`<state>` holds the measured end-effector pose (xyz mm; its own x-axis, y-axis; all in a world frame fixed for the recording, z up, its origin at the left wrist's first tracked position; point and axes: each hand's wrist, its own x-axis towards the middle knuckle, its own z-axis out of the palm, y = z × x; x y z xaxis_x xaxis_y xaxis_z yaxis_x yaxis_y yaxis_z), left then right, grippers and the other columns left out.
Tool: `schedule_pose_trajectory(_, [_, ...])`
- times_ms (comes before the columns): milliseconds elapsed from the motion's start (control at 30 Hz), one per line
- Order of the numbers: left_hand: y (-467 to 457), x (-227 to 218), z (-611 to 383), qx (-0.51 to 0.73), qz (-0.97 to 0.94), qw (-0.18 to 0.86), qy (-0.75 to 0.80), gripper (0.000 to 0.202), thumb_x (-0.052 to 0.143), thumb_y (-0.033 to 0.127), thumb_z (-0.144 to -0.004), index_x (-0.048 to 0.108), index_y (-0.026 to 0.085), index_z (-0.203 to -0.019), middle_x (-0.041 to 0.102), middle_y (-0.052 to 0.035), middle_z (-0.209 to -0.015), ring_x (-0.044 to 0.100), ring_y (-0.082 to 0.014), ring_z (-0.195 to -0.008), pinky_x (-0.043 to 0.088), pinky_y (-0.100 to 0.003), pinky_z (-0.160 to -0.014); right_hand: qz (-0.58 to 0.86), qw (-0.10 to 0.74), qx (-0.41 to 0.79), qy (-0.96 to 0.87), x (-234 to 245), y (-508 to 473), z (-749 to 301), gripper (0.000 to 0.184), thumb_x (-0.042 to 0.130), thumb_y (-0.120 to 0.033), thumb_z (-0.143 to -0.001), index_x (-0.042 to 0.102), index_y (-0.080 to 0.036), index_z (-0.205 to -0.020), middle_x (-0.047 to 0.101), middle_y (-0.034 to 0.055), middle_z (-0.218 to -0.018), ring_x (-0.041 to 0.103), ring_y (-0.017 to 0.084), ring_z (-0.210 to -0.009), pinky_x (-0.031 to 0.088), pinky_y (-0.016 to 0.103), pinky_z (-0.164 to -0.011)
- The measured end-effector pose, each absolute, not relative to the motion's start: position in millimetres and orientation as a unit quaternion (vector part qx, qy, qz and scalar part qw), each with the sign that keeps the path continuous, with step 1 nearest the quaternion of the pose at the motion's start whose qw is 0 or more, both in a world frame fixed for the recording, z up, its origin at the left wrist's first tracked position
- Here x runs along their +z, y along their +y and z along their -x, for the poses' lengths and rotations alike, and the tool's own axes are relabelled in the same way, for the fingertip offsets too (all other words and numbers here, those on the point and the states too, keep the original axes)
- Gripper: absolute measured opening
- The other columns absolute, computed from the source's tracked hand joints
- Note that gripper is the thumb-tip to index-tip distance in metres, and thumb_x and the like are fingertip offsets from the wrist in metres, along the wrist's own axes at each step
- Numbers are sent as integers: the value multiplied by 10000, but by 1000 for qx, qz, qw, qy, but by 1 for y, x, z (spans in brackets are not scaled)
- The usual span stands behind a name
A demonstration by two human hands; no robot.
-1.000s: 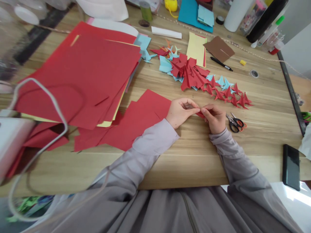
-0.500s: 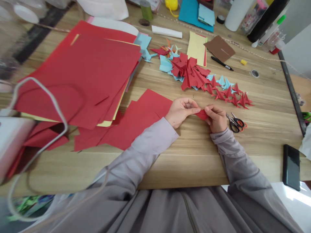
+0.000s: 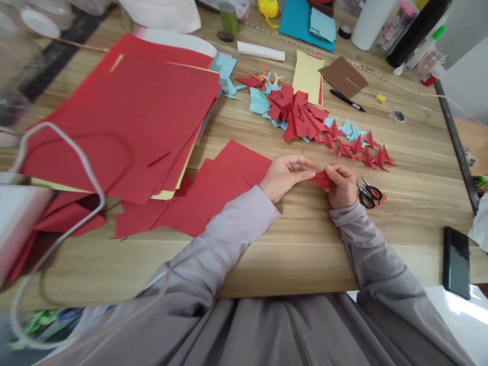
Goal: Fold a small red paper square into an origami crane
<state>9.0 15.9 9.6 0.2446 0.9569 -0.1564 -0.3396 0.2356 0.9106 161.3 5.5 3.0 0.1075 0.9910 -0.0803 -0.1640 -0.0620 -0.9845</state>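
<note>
A small piece of folded red paper (image 3: 321, 179) is stretched between my two hands above the table. My left hand (image 3: 286, 175) pinches its left end between thumb and fingers. At the other end, my right hand (image 3: 340, 184) grips it with thumb and forefinger. Just right of that hand lie black-handled scissors (image 3: 369, 195), with an orange-handled pair partly under them. Beyond my hands sits a heap of folded red paper pieces (image 3: 296, 114), and a row of small red origami cranes (image 3: 356, 146) trails to its right, with light blue ones among them.
Large red sheets (image 3: 125, 112) are stacked at left, with smaller red sheets (image 3: 229, 183) beside my left forearm. A white cable (image 3: 82, 152) loops over them. Toward the back lie yellow paper (image 3: 307, 76), brown paper (image 3: 345, 77) and a black pen (image 3: 346, 100). A phone (image 3: 456, 262) rests at the right edge.
My right hand's thumb and fingertips have shifted slightly right along the red paper, showing more of it between the hands. My left hand has hardly moved.
</note>
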Motion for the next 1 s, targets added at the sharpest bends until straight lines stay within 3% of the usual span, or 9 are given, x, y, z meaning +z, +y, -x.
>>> schedule_pose_trajectory(233, [16, 11, -10, 504, -392, 651, 410, 310, 841, 279, -515, 653, 134, -715, 649, 10, -611, 603, -104, -583, 532, -273, -644, 498, 531, 504, -464, 5, 2, -160, 361, 722, -538, -661, 616, -192, -653, 522, -53, -504, 427, 71, -428, 348, 212, -402])
schedule_pose_trajectory(433, [16, 10, -9, 491, -410, 653, 406, 309, 831, 294, -534, 644, 130, -716, 656, -4, -638, 616, -113, -609, 523, -279, -667, 529, 476, 456, -534, 4, 1, -159, 317, 736, -473, -689, 633, -178, -640, 571, -41, -493, 474, 81, -462, 395, 226, -470])
schedule_pose_trajectory(667, [18, 11, -7, 487, -416, 670, 375, 275, 822, 265, -544, 659, 138, -727, 673, -11, -652, 637, -131, -627, 548, -300, -688, 503, 512, 531, -450, -6, 6, -163, 294, 759, -466, -654, 636, -200, -638, 593, -46, -524, 509, 87, -453, 423, 223, -446])
schedule_pose_trajectory(1000, [17, 9, -8, 468, -378, 722, 341, 282, 821, 275, -576, 666, 127, -759, 685, -20, -686, 672, -147, -655, 551, -346, -761, 484, 542, 532, -435, -2, 6, -162, 314, 783, -405, -648, 581, -185, -553, 547, -59, -473, 473, 70, -422, 391, 205, -416])
